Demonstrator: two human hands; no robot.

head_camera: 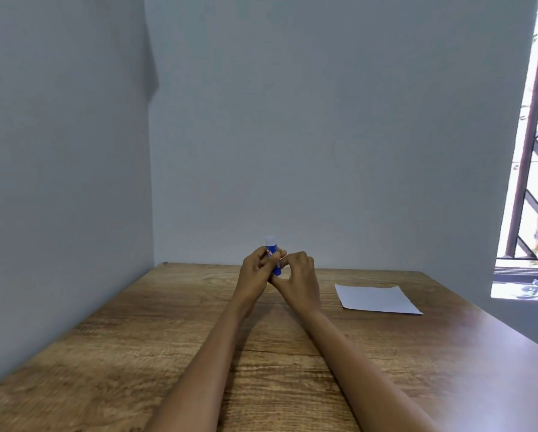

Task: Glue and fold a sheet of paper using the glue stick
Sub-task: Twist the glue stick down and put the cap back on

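You hold the glue stick (273,260) upright w/ both hands over the tabletop's (155,332) far-edge middle: left hand (255,272) wraps the barrel, right hand (299,275) pinches its base, prob. to twist glue up. White cap end on top. Paper sheet (377,299) lies flat nr the far right corner, untouched.

Your hands meet above the far middle of the desk (136,338), left hand (255,275) beside right hand (300,282), with the glue stick (274,260) upright between them. The paper (377,299) lies on the desk to their right, well apart.
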